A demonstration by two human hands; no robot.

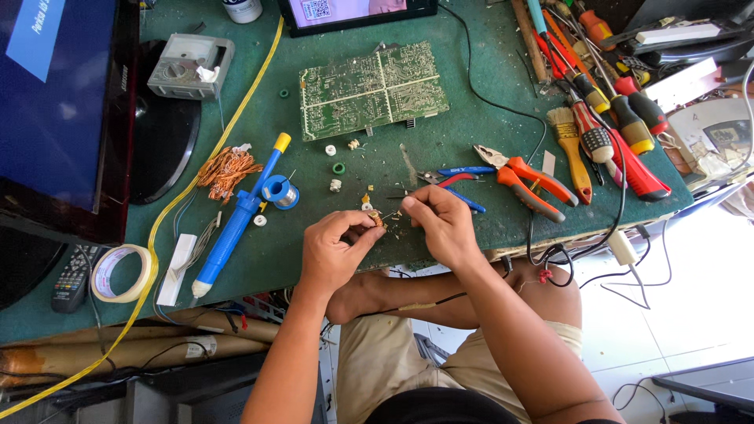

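Overhead, both hands—left hand, right hand—pinch a small component above cluttered green bench.

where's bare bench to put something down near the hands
Bare green mat lies between the circuit board and the pliers. Crowded: the screwdriver pile far right, small bits around the left hand and right hand.

Bare forearms, beige shorts

I'm at an electronics repair workshop — my green table carries a bare circuit board, a blue desoldering pump, a solder spool, pliers and a row of screwdrivers.
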